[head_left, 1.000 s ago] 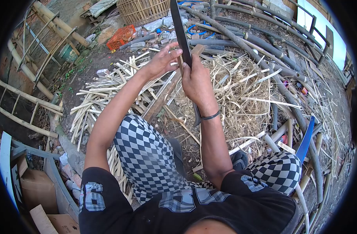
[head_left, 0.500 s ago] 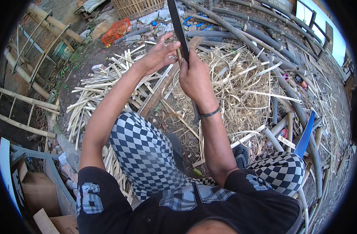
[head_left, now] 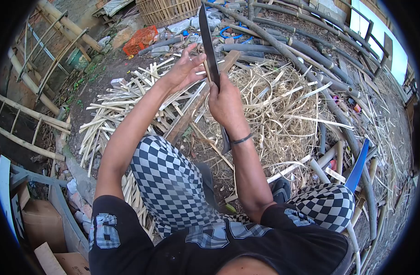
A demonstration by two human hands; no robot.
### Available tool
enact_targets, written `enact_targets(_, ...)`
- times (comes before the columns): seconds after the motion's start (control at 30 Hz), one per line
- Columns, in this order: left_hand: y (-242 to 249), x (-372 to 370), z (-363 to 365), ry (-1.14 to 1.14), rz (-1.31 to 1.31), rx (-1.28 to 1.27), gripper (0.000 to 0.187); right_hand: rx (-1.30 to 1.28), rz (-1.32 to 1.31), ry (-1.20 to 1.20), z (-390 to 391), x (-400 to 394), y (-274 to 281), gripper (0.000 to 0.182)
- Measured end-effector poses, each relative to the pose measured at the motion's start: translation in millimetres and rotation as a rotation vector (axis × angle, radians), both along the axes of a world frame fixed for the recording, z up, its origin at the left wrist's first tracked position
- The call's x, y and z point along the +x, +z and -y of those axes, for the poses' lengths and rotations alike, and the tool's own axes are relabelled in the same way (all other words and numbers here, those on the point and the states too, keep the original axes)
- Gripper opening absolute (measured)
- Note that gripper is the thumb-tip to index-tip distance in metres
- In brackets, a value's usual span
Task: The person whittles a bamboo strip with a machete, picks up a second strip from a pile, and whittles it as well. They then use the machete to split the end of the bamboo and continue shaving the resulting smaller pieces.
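Note:
My right hand (head_left: 226, 103) is wrapped around a machete (head_left: 209, 41), its long dark blade pointing up and tilted slightly left. Below my right wrist, a dark end of the tool shows. Against the left side of the blade lies a thin, pale bamboo strip (head_left: 208, 72), seen nearly edge-on. My left hand (head_left: 184, 72) pinches this strip near the blade, with the index finger raised; its lower fingers are partly hidden. Under both hands a wooden plank (head_left: 188, 114) slants away from my legs.
Split bamboo strips (head_left: 111, 112) are heaped left of the plank, and curly shavings (head_left: 278, 110) to its right. A blue saw blade (head_left: 358, 166) stands beside my right knee. Bamboo poles (head_left: 306, 68) lie beyond, with an orange crate (head_left: 140, 41) and a woven basket (head_left: 166, 10) at the back.
Both hands and the machete have shifted slightly left in view, and the blade's tip now shows. The view has moved a little. My hold on the machete looks the same.

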State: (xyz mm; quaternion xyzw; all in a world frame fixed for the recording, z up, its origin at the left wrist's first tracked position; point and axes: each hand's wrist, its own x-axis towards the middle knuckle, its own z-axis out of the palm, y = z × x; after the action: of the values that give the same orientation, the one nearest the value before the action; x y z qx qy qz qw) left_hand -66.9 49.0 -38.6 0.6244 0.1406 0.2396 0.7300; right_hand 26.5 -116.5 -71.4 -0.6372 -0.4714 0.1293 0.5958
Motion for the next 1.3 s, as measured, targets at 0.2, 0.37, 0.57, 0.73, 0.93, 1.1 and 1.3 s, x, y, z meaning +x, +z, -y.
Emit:
enact_targets(0.2, -2.5, -0.9, -2.9, 0.07, -0.016, -0.015, 0.096, 0.094, 0.001, 0.007, -10.2, -5.2, -19.0, 0.021)
enact_targets(0.37, 3.2, -9.9, -16.4, 0.297, -0.107, 0.208, 0.081, 0.024, -0.023, 0.045, -4.0, -4.9, -19.7, 0.02)
enact_targets(0.57, 27.5, -4.9, -4.3, 0.339, -0.04, 0.594, 0.019, 0.057, 0.031, 0.033, 0.2, -1.1, 9.8, 0.02)
enact_targets(0.73, 42.5, -5.4, 10.9, 0.486, -0.193, 0.604, 0.02, 0.02, 0.034, 0.034, -17.6, -0.5, -8.0, 0.021)
enact_targets(0.93, 42.2, -4.2, 14.4, 0.493, -0.164, 0.638, 0.021, 0.002, 0.09, 0.098, -16.2, 7.1, 10.0, 0.02)
enact_targets(1.1, 43.2, -0.7, 20.8, 0.535, -0.132, 0.905, 0.027, -0.001, 0.046, 0.006, -34.9, 4.1, -14.1, 0.021)
enact_targets(1.3, 37.4, -5.5, 17.9, 0.534, -0.175, 0.98, 0.035, 0.012, -0.003, 0.023, -33.6, 5.4, -15.0, 0.021)
